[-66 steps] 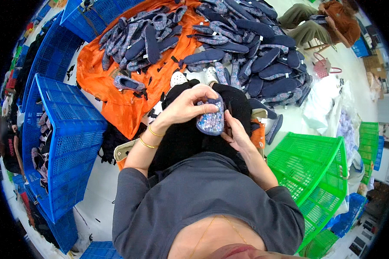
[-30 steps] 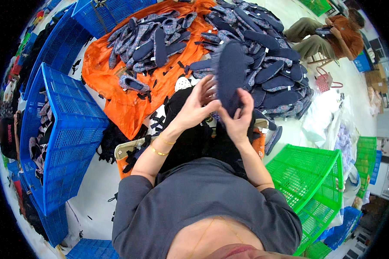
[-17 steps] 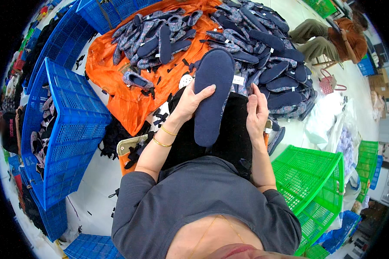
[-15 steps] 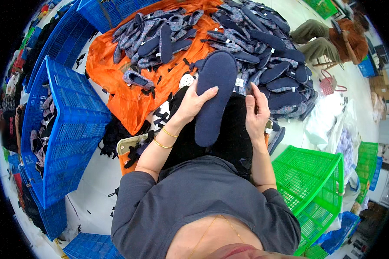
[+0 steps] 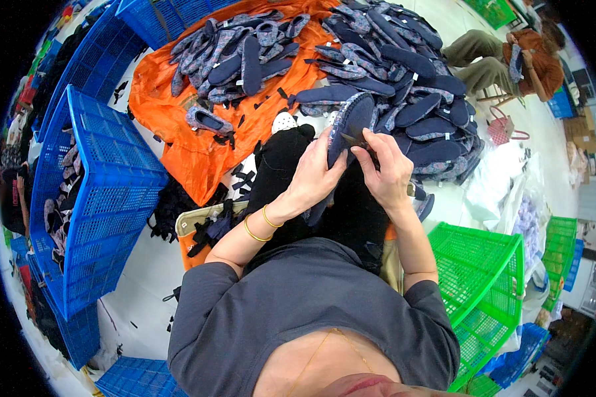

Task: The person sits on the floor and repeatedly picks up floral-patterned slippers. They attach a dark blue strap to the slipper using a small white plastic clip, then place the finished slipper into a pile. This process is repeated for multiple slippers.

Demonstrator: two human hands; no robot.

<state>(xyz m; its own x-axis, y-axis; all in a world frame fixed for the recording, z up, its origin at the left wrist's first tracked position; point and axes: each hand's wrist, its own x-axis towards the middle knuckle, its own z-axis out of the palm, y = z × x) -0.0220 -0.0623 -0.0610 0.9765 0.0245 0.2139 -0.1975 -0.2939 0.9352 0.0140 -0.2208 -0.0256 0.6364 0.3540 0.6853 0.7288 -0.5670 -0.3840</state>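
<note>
Left hand [image 5: 316, 171] is gripping a floral-fabric, navy-soled slipper [image 5: 359, 116]; right hand [image 5: 389, 167] is joining from three o'clock, pinching something dark [image 5: 356, 140].

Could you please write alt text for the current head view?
A person holds a navy, patterned slipper in the left hand, with the right hand close to it. Beyond lie a slipper pile on an orange sheet and a larger pile beside it; blue crates stand at left, green crates at right.
</note>
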